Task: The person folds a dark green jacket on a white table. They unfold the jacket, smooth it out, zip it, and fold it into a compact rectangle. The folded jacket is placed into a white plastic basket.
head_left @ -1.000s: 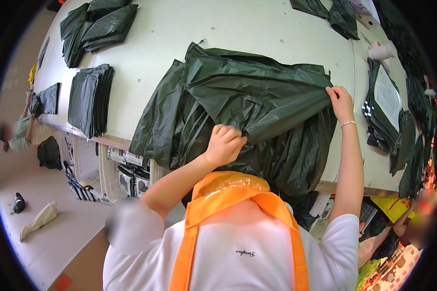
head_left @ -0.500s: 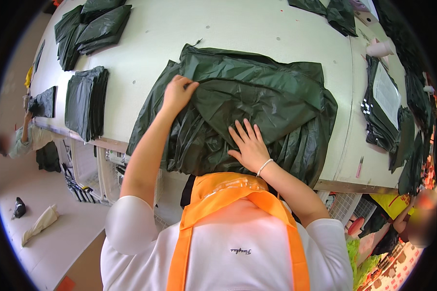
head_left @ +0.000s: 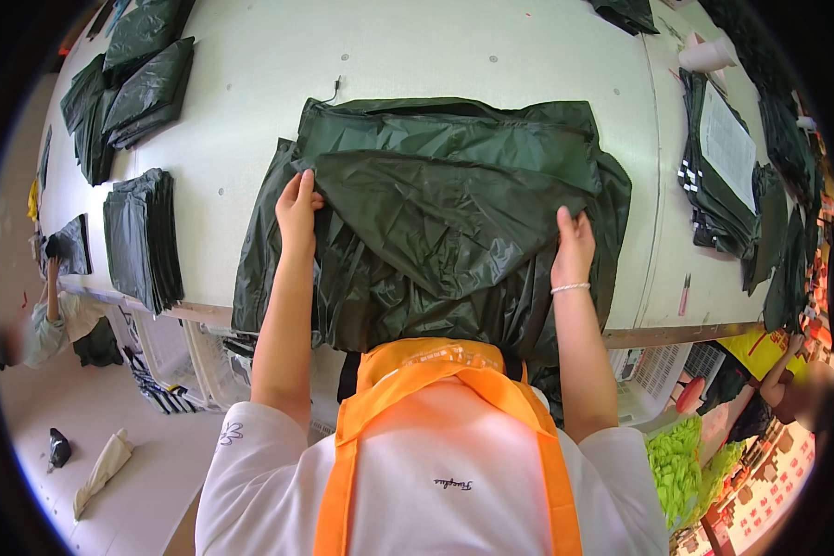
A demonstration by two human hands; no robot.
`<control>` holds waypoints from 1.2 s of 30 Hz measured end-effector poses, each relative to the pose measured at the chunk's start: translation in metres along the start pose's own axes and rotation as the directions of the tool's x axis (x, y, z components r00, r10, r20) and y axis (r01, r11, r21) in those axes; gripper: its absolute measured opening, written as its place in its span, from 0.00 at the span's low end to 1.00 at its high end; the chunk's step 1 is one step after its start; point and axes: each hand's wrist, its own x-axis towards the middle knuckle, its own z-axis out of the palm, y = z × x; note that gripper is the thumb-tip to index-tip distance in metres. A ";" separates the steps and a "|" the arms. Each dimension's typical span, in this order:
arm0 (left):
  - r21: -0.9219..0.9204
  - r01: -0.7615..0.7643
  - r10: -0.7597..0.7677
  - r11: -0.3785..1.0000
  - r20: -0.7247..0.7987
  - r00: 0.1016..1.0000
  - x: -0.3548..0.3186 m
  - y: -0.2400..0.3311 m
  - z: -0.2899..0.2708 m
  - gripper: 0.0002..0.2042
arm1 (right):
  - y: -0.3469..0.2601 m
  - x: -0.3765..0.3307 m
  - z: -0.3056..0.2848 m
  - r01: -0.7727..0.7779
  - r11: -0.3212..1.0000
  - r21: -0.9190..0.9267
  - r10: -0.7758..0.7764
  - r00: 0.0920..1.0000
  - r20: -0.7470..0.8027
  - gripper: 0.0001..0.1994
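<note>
A dark green, shiny, thin-fabric garment (head_left: 435, 222) lies bunched on the table in front of me, its near side hanging at the table edge. A loose flap of it forms a downward-pointing triangle over the gathered folds. My left hand (head_left: 298, 211) pinches the flap's left corner between thumb and fingers. At the opposite corner, my right hand (head_left: 573, 248) grips the flap's edge. A short dark cord (head_left: 336, 88) with a small end sticks out past the garment's far left corner.
Folded dark green stacks (head_left: 141, 241) lie to the left on the white table (head_left: 417, 56). On the right are more folded pieces with a paper sheet (head_left: 727, 148), a white cup-like item (head_left: 709, 56) and a pink-handled tool (head_left: 685, 295). Co-workers stand at both sides; baskets sit below.
My right hand has gone from lying flat on the fabric to gripping the flap's right corner. My left hand has shifted slightly left and down, and the flap is spread wider.
</note>
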 end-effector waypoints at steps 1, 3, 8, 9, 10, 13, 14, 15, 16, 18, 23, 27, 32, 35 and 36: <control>-0.175 0.116 -0.106 0.978 0.065 0.992 0.002 0.002 0.003 0.17 | -0.006 0.010 0.003 -0.067 0.988 0.137 0.058 0.996 0.067 0.25; -0.303 0.093 -0.081 0.948 0.054 0.995 0.009 0.002 0.010 0.17 | -0.016 0.026 0.007 -0.203 0.943 0.266 0.217 0.976 -0.027 0.20; 0.029 -0.548 0.546 0.836 0.048 0.836 -0.035 0.041 0.056 0.18 | -0.064 -0.010 0.094 0.588 0.575 -0.570 -0.586 0.781 0.214 0.17; 0.048 -0.606 0.597 0.794 0.125 0.792 -0.050 0.049 0.069 0.19 | -0.059 -0.016 0.108 0.741 0.334 -0.583 -0.626 0.637 0.451 0.16; 0.270 -0.680 0.622 0.681 0.277 0.732 -0.059 0.053 0.073 0.20 | -0.060 -0.028 0.123 0.780 0.244 -0.576 -0.476 0.614 0.629 0.22; 0.364 -0.834 0.617 0.415 0.562 0.551 -0.084 0.054 0.102 0.24 | -0.020 -0.043 0.132 0.771 0.061 -0.634 0.028 0.634 0.773 0.21; 0.418 -0.854 0.551 0.309 0.653 0.519 -0.087 0.045 0.107 0.23 | 0.001 -0.042 0.124 0.798 0.024 -0.603 0.073 0.600 0.797 0.19; 0.457 -0.849 0.424 0.264 0.736 0.528 -0.089 0.036 0.111 0.22 | 0.018 -0.038 0.117 0.819 0.015 -0.574 0.154 0.566 0.810 0.17; 0.474 -0.845 0.375 0.247 0.758 0.534 -0.088 0.018 0.114 0.20 | 0.017 -0.038 0.113 0.821 0.045 -0.569 0.208 0.549 0.809 0.17; 0.501 -0.828 0.318 0.251 0.765 0.560 -0.083 -0.006 0.116 0.18 | 0.010 -0.041 0.100 0.841 0.171 -0.514 0.203 0.480 0.853 0.19; 0.561 -0.759 0.235 0.331 0.730 0.642 -0.078 -0.015 0.121 0.19 | -0.053 -0.071 0.063 0.957 0.051 -0.284 0.155 0.273 0.949 0.27; 0.530 -0.785 0.134 0.321 0.795 0.592 -0.081 -0.006 0.125 0.20 | -0.013 -0.057 0.031 0.971 -0.135 -0.198 0.200 0.222 0.954 0.27; 0.543 -0.582 -0.118 0.605 0.784 0.609 -0.062 -0.005 0.109 0.29 | -0.005 -0.043 0.096 0.662 0.243 -0.709 0.143 0.699 0.701 0.12; 0.533 -0.347 -0.196 0.772 0.719 0.667 -0.076 0.018 0.105 0.27 | 0.011 -0.002 0.109 0.443 0.237 -0.865 0.232 0.839 0.493 0.18; 0.469 -0.633 0.039 0.616 0.784 0.620 -0.088 0.021 0.102 0.27 | 0.020 0.010 0.105 0.445 0.264 -0.856 0.237 0.830 0.505 0.18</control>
